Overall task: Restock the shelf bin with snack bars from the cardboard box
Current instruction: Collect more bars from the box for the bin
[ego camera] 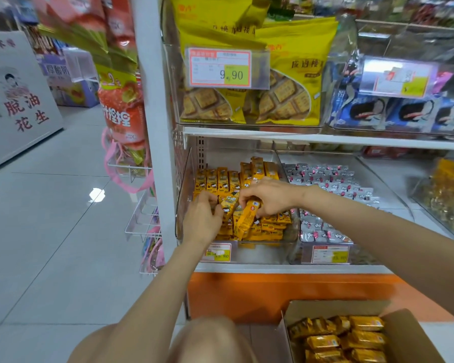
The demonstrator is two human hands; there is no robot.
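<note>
Yellow foil sat pinched in the fingers (248,197) of the right hand (271,196), which I saw curled round the upper end of one snack bar (247,218). Its long axis ran steeply, with the top at the fingertips leaning right and the lower end pointing down and left into the pile. Just beside it, the left hand (202,218) had its fingers curled against another tilted bar (228,205); I could not tell whether they actually gripped it. Both hands were inside the clear shelf bin (184,179) on the lower shelf. There, standing bars (220,179) lined the back with their long axes upright, and flat bars (271,227) lay stacked toward the front. The neighbouring bin (294,242) held silver-wrapped packets (325,179). Lower right, the open cardboard box (416,335) held more yellow bars (362,339) lying flat.
</note>
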